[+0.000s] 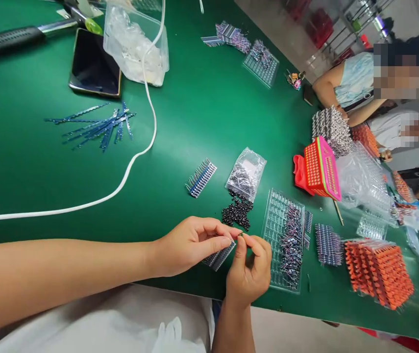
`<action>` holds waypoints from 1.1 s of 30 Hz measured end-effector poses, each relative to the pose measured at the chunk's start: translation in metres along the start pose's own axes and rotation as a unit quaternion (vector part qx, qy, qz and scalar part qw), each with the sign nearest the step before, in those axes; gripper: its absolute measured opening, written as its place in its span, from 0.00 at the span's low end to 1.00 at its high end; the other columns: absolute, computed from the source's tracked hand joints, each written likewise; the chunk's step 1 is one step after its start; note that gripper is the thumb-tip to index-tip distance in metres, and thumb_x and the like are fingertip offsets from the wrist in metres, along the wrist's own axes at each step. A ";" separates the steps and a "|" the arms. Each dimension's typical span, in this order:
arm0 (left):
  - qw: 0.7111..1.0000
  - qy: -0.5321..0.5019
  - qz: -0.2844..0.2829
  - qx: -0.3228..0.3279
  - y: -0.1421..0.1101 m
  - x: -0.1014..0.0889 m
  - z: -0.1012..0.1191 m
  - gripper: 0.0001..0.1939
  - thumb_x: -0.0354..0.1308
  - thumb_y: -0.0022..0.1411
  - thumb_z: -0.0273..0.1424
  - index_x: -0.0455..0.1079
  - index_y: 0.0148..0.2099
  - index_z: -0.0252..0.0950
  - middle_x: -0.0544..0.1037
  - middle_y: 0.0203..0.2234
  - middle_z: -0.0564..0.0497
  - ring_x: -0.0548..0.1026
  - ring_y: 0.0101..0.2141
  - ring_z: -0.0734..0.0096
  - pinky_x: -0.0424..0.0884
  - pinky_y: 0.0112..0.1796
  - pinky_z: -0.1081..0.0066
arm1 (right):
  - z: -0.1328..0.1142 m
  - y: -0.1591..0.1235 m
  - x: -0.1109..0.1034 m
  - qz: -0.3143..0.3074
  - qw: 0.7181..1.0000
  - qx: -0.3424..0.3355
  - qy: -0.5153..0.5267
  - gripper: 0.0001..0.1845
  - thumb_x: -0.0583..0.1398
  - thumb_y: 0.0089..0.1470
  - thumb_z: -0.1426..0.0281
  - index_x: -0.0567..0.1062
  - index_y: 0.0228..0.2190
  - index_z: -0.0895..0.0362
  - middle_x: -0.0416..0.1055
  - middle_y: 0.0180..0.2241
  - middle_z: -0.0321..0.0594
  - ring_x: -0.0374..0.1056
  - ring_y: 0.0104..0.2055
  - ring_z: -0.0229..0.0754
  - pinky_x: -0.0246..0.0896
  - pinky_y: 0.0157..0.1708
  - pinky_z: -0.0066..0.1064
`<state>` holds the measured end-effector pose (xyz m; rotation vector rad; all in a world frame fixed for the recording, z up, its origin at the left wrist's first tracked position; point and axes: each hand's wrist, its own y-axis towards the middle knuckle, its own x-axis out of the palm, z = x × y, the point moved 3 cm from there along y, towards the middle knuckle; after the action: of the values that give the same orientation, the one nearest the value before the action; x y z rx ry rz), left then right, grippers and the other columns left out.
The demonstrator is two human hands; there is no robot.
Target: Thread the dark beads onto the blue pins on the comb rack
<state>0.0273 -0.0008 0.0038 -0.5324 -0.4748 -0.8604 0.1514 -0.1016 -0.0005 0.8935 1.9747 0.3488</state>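
Observation:
My left hand reaches in from the left, its thumb and fingers drawn together. Its fingertips meet those of my right hand, which is closed in a pinch. A tiny dark piece shows between the fingertips, too small to name. Under my left thumb is a dark strip of small circuit boards, partly hidden; whether the left hand grips it I cannot tell. Just beyond my fingers lies a pile of small black beadlike parts, spilling from a clear plastic bag.
A clear tray of wired components stands right of my hands. Another board strip lies farther off. A white cable crosses the green table. Stacked orange parts, a basket, a phone and a hammer lie around. Two people sit at right.

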 end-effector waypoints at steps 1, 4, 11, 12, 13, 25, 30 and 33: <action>1.000 -0.002 -0.001 0.001 0.000 -0.001 -0.001 0.05 0.62 0.61 0.33 0.77 0.35 0.37 0.81 0.49 0.47 0.77 0.52 0.60 0.69 0.56 0.62 | 0.000 0.000 0.000 -0.001 1.000 -0.005 -0.005 0.07 0.62 0.59 0.73 0.74 0.40 0.53 0.71 0.36 0.41 0.70 0.36 0.41 0.67 0.34 0.34; 1.000 0.003 -0.002 0.003 0.001 -0.002 -0.002 0.05 0.62 0.62 0.33 0.77 0.36 0.37 0.81 0.49 0.47 0.76 0.52 0.61 0.69 0.56 0.63 | 0.000 0.000 0.001 -0.011 0.999 -0.030 -0.012 0.09 0.62 0.59 0.74 0.73 0.42 0.52 0.72 0.36 0.40 0.71 0.37 0.41 0.68 0.36 0.35; 0.998 0.056 0.003 0.015 0.002 -0.002 -0.003 0.07 0.61 0.63 0.33 0.76 0.36 0.35 0.80 0.50 0.44 0.77 0.50 0.60 0.72 0.51 0.64 | -0.001 0.002 0.001 -0.010 0.999 -0.043 -0.023 0.12 0.62 0.58 0.76 0.74 0.43 0.52 0.73 0.36 0.40 0.71 0.38 0.41 0.69 0.38 0.36; 0.997 0.069 0.001 0.021 0.002 -0.002 -0.003 0.07 0.60 0.63 0.33 0.76 0.36 0.35 0.80 0.50 0.44 0.77 0.50 0.60 0.72 0.51 0.64 | -0.001 0.003 0.001 -0.008 0.999 -0.047 -0.025 0.12 0.62 0.58 0.76 0.74 0.43 0.52 0.74 0.36 0.40 0.71 0.38 0.41 0.69 0.38 0.36; 0.996 0.080 -0.003 0.028 0.002 -0.002 -0.002 0.07 0.60 0.63 0.33 0.76 0.37 0.35 0.80 0.50 0.43 0.77 0.50 0.60 0.72 0.51 0.64 | -0.001 0.003 0.000 -0.006 0.998 -0.052 -0.027 0.12 0.62 0.58 0.76 0.74 0.43 0.53 0.74 0.35 0.40 0.71 0.38 0.40 0.69 0.38 0.35; 0.999 0.032 -0.034 0.019 0.003 -0.005 -0.001 0.06 0.61 0.64 0.30 0.76 0.37 0.33 0.79 0.50 0.44 0.76 0.51 0.64 0.70 0.53 0.68 | -0.003 0.005 0.000 0.016 0.997 -0.075 -0.032 0.13 0.65 0.54 0.79 0.75 0.42 0.57 0.74 0.35 0.39 0.70 0.38 0.38 0.68 0.38 0.32; 0.999 0.000 -0.036 -0.011 0.007 -0.008 -0.001 0.06 0.62 0.64 0.32 0.76 0.38 0.34 0.81 0.49 0.46 0.77 0.50 0.66 0.70 0.53 0.68 | -0.003 0.003 0.000 0.011 0.996 -0.085 -0.031 0.14 0.65 0.54 0.80 0.76 0.42 0.56 0.74 0.35 0.39 0.70 0.37 0.38 0.68 0.38 0.32; 0.999 -0.002 -0.037 -0.014 0.008 -0.008 0.000 0.07 0.62 0.64 0.33 0.76 0.37 0.35 0.81 0.49 0.46 0.77 0.50 0.66 0.69 0.54 0.68 | -0.002 0.003 0.000 0.009 0.995 -0.091 -0.032 0.15 0.66 0.53 0.80 0.76 0.42 0.55 0.74 0.35 0.39 0.70 0.37 0.38 0.69 0.37 0.32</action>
<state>0.0289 0.0079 -0.0028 -0.5459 -0.4891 -0.9372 0.1508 -0.0994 0.0019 0.7956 1.8446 0.4963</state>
